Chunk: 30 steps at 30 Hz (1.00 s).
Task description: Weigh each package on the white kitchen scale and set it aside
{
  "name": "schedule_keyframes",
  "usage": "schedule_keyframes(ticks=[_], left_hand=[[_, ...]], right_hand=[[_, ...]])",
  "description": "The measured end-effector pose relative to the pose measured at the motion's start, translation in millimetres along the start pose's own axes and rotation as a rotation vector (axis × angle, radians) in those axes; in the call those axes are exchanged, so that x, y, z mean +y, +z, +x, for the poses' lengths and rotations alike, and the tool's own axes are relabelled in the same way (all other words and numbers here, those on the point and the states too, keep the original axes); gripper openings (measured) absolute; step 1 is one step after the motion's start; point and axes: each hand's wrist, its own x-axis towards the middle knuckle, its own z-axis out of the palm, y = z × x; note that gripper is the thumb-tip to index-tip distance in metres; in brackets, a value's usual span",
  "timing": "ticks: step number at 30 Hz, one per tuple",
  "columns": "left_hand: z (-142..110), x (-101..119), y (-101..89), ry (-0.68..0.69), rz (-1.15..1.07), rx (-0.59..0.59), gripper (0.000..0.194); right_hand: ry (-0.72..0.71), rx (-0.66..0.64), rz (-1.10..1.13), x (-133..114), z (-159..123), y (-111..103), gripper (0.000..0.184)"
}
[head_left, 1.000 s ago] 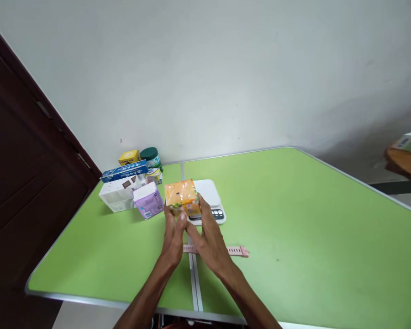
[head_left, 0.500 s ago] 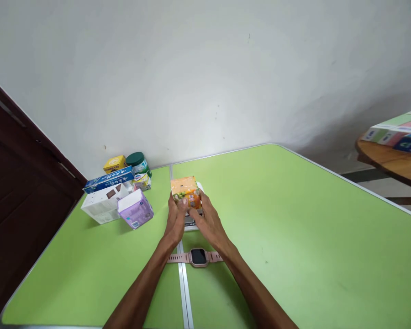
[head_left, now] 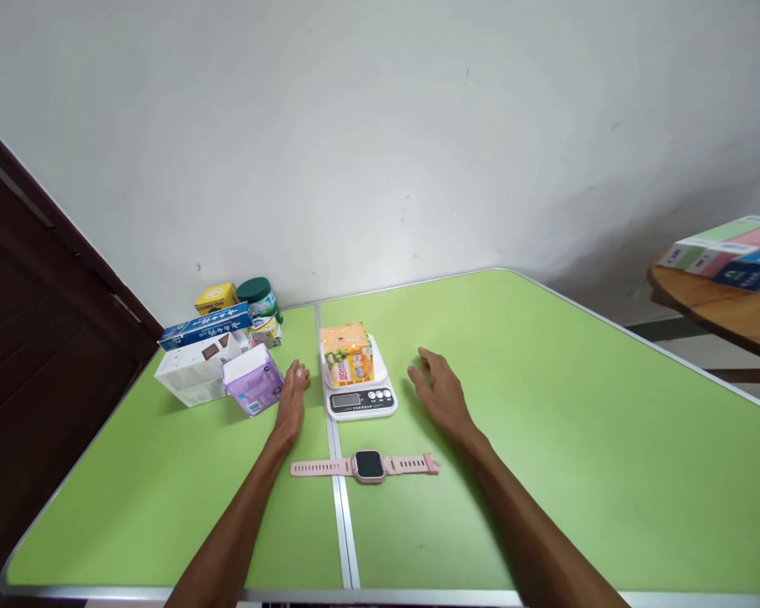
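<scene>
An orange plastic-wrapped packet (head_left: 348, 355) with a green and yellow print rests on a white kitchen scale (head_left: 362, 405), whose display and buttons face me. My left hand (head_left: 291, 401) lies on its side on the table, left of the scale and close to the purple tissue pack (head_left: 253, 384). It is open and holds nothing. Right of the scale, apart from it, my right hand (head_left: 442, 393) is open with thumb and fingers spread and nothing in it. Between my forearms a pink smartwatch (head_left: 368, 465) lies stretched out flat.
At the left back of the green table (head_left: 545, 439) stand a white box (head_left: 196, 371), a long blue box (head_left: 206, 327), a yellow box (head_left: 216, 297), a small carton (head_left: 266, 331) and a green-lidded jar (head_left: 257, 293). Boxes (head_left: 728, 249) sit on a wooden stool (head_left: 715, 300) at right.
Both hands have let go of the orange packet and moved apart, left hand to the left, right hand to the right. The packet stays on the scale, now more fully visible.
</scene>
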Motion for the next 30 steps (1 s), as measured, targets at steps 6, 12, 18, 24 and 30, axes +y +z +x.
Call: schedule_keyframes(ticks=[6,12,18,24,30], left_hand=[[-2,6,2.0,-0.104,-0.032,-0.008,0.086],[-6,5,-0.2,-0.062,0.005,-0.027,0.086],[5,30,7.7,0.103,0.228,-0.051,0.109],[44,73,16.3,0.185,0.310,-0.297,0.099],[49,99,31.5,0.229,0.315,-0.398,0.061]], right_hand=[[-0.064,0.042,-0.113,8,-2,16,0.058],[-0.153,0.107,-0.080,10,-5,15,0.049],[-0.455,0.229,-0.019,-21,-15,21,0.047],[-0.615,0.149,-0.007,-45,-21,33,0.044],[-0.639,0.168,-0.003,-55,-24,30,0.044]])
